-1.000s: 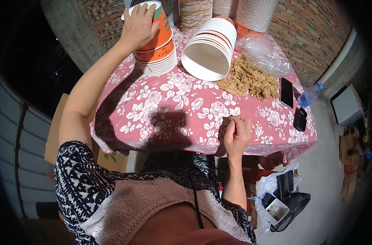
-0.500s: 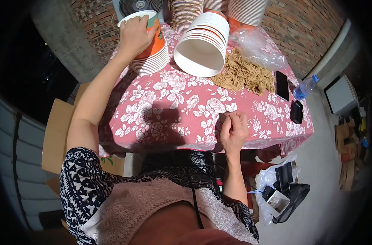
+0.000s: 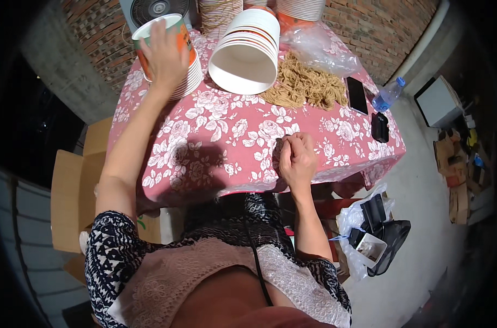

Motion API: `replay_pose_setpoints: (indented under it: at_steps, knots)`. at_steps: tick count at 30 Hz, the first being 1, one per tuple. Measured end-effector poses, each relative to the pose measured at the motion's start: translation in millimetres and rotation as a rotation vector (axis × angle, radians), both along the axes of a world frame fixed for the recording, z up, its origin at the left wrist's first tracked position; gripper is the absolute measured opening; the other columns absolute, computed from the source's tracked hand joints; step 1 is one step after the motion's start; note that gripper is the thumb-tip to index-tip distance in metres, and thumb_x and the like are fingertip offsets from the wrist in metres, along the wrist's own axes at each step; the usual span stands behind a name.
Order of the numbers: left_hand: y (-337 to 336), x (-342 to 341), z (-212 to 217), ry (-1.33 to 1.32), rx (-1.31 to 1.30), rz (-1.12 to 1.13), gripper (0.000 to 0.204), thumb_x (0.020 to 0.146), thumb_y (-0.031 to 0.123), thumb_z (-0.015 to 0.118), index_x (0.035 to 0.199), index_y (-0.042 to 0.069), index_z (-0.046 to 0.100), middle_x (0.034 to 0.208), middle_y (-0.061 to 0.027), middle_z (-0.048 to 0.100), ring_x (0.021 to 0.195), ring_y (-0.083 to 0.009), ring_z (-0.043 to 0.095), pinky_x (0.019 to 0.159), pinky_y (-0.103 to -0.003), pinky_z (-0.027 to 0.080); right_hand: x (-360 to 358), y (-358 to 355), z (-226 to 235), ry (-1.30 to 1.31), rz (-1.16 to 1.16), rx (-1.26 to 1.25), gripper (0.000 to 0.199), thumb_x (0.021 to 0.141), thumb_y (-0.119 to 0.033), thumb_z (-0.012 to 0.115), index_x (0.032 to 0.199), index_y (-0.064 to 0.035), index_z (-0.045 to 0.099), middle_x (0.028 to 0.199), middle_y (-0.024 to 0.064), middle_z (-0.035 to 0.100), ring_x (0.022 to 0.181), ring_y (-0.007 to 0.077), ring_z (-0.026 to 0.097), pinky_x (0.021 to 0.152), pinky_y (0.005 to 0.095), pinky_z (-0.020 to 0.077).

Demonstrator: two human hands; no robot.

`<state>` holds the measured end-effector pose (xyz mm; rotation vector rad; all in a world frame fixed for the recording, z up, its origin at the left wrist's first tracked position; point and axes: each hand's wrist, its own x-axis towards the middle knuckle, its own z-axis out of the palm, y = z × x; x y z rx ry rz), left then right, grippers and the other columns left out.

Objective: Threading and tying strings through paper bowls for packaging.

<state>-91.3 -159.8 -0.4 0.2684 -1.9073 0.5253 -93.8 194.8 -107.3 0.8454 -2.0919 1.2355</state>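
My left hand (image 3: 165,61), slightly blurred, is raised at the far left of the table with fingers stretched and apart. It is in front of an orange and green paper bucket (image 3: 183,39) topping a stack of white-rimmed buckets (image 3: 192,76); whether it touches the bucket is unclear. Closed in a loose fist, my right hand (image 3: 300,159) rests near the table's front edge; its inside is hidden. Between them, farther back, a nested stack of white paper buckets (image 3: 243,65) lies tilted, open mouth toward me. Next to it sits a heap of tan cords (image 3: 306,85).
A phone (image 3: 356,95), a small black case (image 3: 379,127) and a water bottle (image 3: 389,94) are at the table's right edge. A clear plastic bag (image 3: 322,49), taller bucket stacks (image 3: 300,10) and a fan (image 3: 158,7) stand behind. A cardboard box (image 3: 68,197) is at left.
My left hand has let go of the bucket's rim, its fingers now stretched out. The whole view has shifted, the table sliding left and up. My right hand stays closed on the table.
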Motion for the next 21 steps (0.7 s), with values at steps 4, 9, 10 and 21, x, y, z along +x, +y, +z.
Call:
replay_pose_setpoints:
  at_steps: [4,9,10,21]
  knots:
    - [33.3,5.4,-54.3,-0.076,0.349,-0.528,0.044,0.082,0.004,0.065,0.122,-0.003,0.049,0.121,-0.0243,0.051,0.115,-0.0398,0.051,0.097,-0.045,0.042,-15.2,-2.2,3.2,-0.344,0.128,-0.022,0.013,0.089,-0.008,0.060,0.095,0.0016,0.066,0.093,0.0165,0.064,0.075,0.0317,0.064,0.067,0.0393,0.0508]
    - [33.1,-16.2,-91.1,0.016,0.987,-0.574,0.043,0.083,0.004,0.063,0.122,-0.006,0.047,0.113,-0.0225,0.055,0.094,-0.0290,0.061,0.086,-0.038,0.049,-49.9,-36.1,34.4,-0.281,0.194,0.000,0.025,0.088,-0.008,0.061,0.109,0.0040,0.057,0.097,0.0227,0.059,0.086,0.0348,0.060,0.078,0.0423,0.0484]
    - [28.7,-21.5,-98.8,0.049,1.146,-0.632,0.044,0.084,0.003,0.063,0.123,-0.006,0.046,0.113,-0.0219,0.056,0.091,-0.0257,0.062,0.083,-0.036,0.050,-59.7,-46.5,36.5,-0.235,0.184,-0.004,0.024,0.087,-0.008,0.061,0.107,0.0044,0.057,0.097,0.0226,0.057,0.087,0.0354,0.059,0.078,0.0432,0.0477]
    - [46.0,-14.5,-111.6,0.005,1.185,-0.932,0.041,0.087,-0.001,0.061,0.126,-0.004,0.048,0.107,-0.0114,0.058,0.090,-0.0150,0.059,0.078,-0.027,0.051,-117.2,-94.7,31.3,-0.149,0.104,0.003,0.021,0.090,-0.012,0.065,0.091,0.0020,0.050,0.081,0.0217,0.056,0.074,0.0377,0.056,0.067,0.0456,0.0451]
